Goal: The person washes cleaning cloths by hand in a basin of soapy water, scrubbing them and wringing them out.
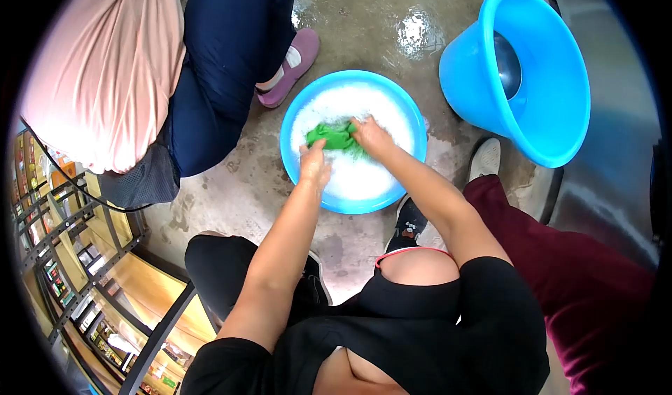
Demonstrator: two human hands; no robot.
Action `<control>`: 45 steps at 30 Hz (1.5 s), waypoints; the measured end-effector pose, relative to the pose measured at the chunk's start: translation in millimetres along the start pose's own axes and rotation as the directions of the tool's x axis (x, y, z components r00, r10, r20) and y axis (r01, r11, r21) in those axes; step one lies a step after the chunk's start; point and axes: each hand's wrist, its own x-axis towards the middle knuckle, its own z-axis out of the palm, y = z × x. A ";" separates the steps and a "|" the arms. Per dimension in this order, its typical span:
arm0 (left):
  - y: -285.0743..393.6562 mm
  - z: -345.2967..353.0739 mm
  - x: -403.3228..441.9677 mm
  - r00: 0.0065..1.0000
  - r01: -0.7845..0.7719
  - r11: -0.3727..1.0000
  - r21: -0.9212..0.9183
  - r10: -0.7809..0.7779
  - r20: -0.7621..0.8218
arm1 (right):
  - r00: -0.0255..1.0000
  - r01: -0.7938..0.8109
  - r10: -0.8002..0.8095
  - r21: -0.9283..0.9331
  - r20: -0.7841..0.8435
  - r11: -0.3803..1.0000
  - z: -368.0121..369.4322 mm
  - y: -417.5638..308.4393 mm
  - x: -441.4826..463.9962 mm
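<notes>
A round blue basin [352, 207] full of white suds stands on the wet floor. In the suds lies a bunched green cloth [334, 137]. My left hand [315, 164] is at the cloth's lower left side, its fingers closed on the edge. From the right, my right hand [372, 136] grips the cloth's other end with curled fingers. Foam hides the underside of the cloth.
A tall blue bucket [462, 80] with a dark round thing inside stands at the upper right. One person [217, 52] sits at the upper left; another person's maroon-clad leg [532, 248] is at the right. Shelving [119, 304] stands lower left.
</notes>
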 end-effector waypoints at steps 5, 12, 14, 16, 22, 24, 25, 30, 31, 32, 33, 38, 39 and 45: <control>28.0 24.5 -21.8 0.940 0.277 0.948 -0.157 -0.235 0.246 | 0.988 0.151 -0.126 0.644 -0.086 0.750 -45.9 -40.5 -9.7; 9.3 8.6 18.5 0.853 0.339 0.920 -0.196 -0.213 0.477 | 0.937 0.347 -0.305 0.542 -0.168 0.766 -27.9 -125.0 -91.2; -6.2 7.1 19.5 0.887 0.282 0.930 -0.235 -0.159 0.433 | 0.833 0.516 -0.393 0.290 -0.389 0.806 -4.3 -109.5 -74.9; -37.7 -11.0 38.5 0.902 0.165 0.917 -0.363 0.008 0.432 | 0.877 0.379 -0.389 -0.091 -0.283 0.921 0.6 -77.1 -52.9; -3.5 22.5 -11.5 0.959 0.158 0.958 -0.239 -0.091 0.269 | 0.915 0.167 -0.165 -0.026 -0.369 0.986 -33.6 -25.6 -0.6; -2.9 12.3 -1.2 0.951 0.143 0.929 -0.341 -0.034 0.307 | 0.877 0.141 -0.090 0.074 -0.471 0.987 -29.5 -22.9 -5.4; 3.2 6.9 -2.6 0.958 0.070 0.971 -0.228 -0.003 0.285 | 0.846 0.172 -0.175 -0.054 -0.504 0.984 -16.8 -19.0 -8.5; 9.8 5.3 -19.0 0.993 -0.037 0.997 0.061 0.030 0.113 | 0.994 -0.082 0.086 -0.073 0.060 0.994 -16.5 -6.9 2.6; 9.0 6.5 -20.2 0.994 0.030 0.996 0.082 -0.039 0.104 | 0.975 -0.219 0.221 -0.082 0.013 0.972 -19.9 -10.4 8.9; 8.9 7.5 -21.0 0.990 0.096 0.990 0.102 -0.106 0.094 | 0.976 -0.215 0.217 -0.083 0.012 0.973 -24.3 -13.3 6.4; 13.1 10.6 -21.9 0.990 0.092 0.990 0.102 -0.102 0.096 | 0.985 -0.051 0.043 -0.040 -0.168 0.998 -29.6 -17.7 1.0; 18.6 1.5 19.2 0.753 0.432 0.892 -0.131 -0.277 0.596 | 0.860 0.509 -0.440 0.375 -0.258 0.775 -50.1 -80.6 -56.5; 32.3 14.7 -6.0 0.807 0.385 0.914 -0.128 -0.266 0.527 | 0.832 0.531 -0.454 0.220 -0.320 0.818 -53.6 -100.6 -71.5; -3.0 20.3 -21.0 0.945 0.139 0.979 -0.146 -0.088 0.314 | 0.805 0.423 -0.214 0.282 -0.553 0.861 -8.4 -73.7 -33.9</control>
